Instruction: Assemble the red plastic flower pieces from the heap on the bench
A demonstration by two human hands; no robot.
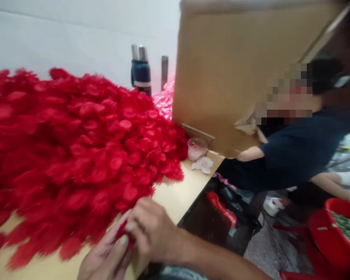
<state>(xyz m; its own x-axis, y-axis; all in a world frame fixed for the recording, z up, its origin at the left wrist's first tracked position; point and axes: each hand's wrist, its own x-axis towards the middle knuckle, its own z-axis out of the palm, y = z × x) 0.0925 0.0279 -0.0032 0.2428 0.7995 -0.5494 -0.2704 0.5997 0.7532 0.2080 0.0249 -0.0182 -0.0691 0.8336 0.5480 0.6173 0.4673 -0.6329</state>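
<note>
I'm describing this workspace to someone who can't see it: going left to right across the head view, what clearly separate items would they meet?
Blue bottle, dark upright object, clear plastic cup, red tub holding green material.

It looks like a small handicraft workshop, shown by the great heap of red artificial flowers point(105, 155) across the tabletop point(175, 194) at left, the cardboard partition point(221, 77) at upper center, and another seated person point(297, 147) at right.
</note>
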